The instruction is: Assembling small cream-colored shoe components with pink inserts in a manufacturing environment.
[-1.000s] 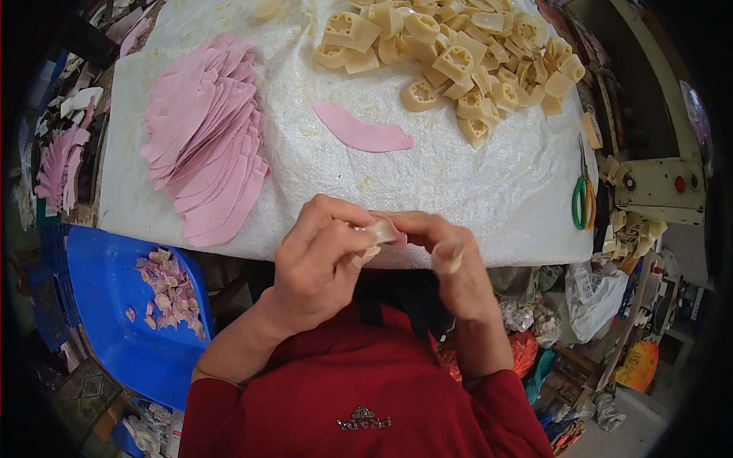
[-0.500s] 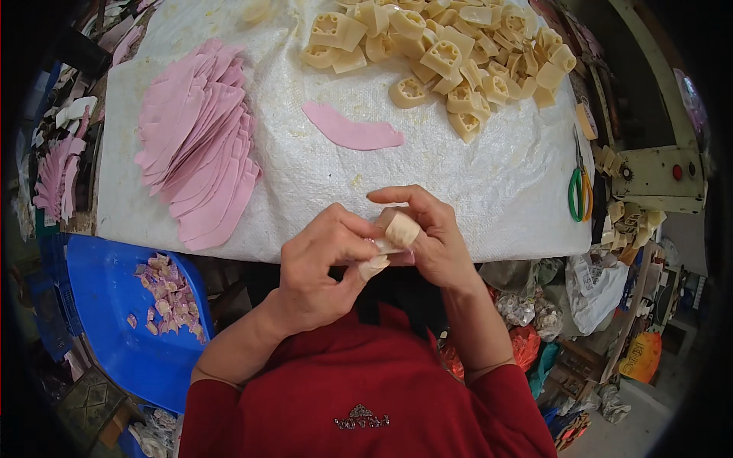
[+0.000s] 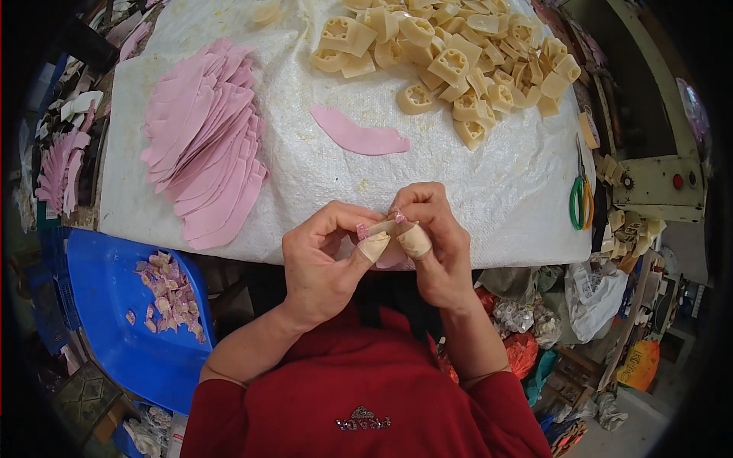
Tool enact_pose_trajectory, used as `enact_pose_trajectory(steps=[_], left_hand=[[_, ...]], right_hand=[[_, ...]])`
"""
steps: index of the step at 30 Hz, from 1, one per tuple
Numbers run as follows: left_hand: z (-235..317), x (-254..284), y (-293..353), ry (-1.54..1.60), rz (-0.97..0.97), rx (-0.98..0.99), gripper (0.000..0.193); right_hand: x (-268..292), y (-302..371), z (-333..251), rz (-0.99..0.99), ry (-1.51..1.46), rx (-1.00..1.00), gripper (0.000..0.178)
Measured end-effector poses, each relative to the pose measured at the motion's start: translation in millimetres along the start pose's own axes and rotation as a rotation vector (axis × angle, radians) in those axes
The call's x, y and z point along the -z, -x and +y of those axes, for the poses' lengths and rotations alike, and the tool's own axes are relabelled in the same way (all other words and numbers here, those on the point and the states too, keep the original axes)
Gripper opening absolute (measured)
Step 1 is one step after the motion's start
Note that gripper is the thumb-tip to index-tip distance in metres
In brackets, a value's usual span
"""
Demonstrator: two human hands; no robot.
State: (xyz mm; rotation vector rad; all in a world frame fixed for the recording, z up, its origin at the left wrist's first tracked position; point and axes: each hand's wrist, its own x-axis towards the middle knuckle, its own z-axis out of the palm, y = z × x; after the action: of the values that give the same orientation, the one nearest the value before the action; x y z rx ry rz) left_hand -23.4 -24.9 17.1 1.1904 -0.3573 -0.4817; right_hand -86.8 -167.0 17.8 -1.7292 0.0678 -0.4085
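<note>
My left hand [image 3: 319, 248] and my right hand [image 3: 439, 244] meet just off the table's near edge, both closed. Between the fingertips they pinch a small pink and beige piece [image 3: 391, 256], mostly covered by the fingers. Tiny purple-pink patterned bits [image 3: 400, 218] show at the fingertips. Each thumb wears a beige wrap [image 3: 373, 247]. Beyond the hands, a single curved pink strip [image 3: 360, 134] lies flat on the white woven sheet [image 3: 305, 198]. A fanned stack of similar pink strips [image 3: 202, 137] lies to its left.
Beige moulded pieces like shoe heels [image 3: 450, 65] are heaped at the far right of the table. Scissors with green and orange handles [image 3: 582, 204] lie at the right edge. A blue basin [image 3: 114, 343] with purple-pink scraps [image 3: 172, 294] stands low at the left.
The thumbs now sit side by side over the piece, and patterned bits show at the fingertips. My right index finger, raised before, has curled down. The view has shifted slightly.
</note>
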Motion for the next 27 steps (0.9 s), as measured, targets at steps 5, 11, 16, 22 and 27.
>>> enact_pose_trajectory(steps=[5,11,16,22,27], left_hand=[[4.7,1.7,-0.6,-0.118,-0.068,-0.014,0.011],[7.3,-2.2,-7.0,-0.610,-0.093,-0.441,0.016],[5.0,10.7,-9.8,-0.489,-0.082,-0.487,0.017],[2.9,11.6,-11.4,-0.669,-0.150,-0.715,0.022],[6.8,15.6,-7.7,-0.444,-0.213,-0.583,0.023]], right_hand=[[3.0,-3.3,-7.6,-0.072,-0.209,-0.121,0.012],[-2.6,4.7,-4.5,0.146,0.430,0.319,0.014],[9.7,3.9,-1.0,0.010,-0.119,0.144,0.023],[25.2,-5.6,-7.3,-0.181,-0.320,-0.342,0.042],[26.5,-7.8,0.3,-0.127,-0.051,0.067,0.047]])
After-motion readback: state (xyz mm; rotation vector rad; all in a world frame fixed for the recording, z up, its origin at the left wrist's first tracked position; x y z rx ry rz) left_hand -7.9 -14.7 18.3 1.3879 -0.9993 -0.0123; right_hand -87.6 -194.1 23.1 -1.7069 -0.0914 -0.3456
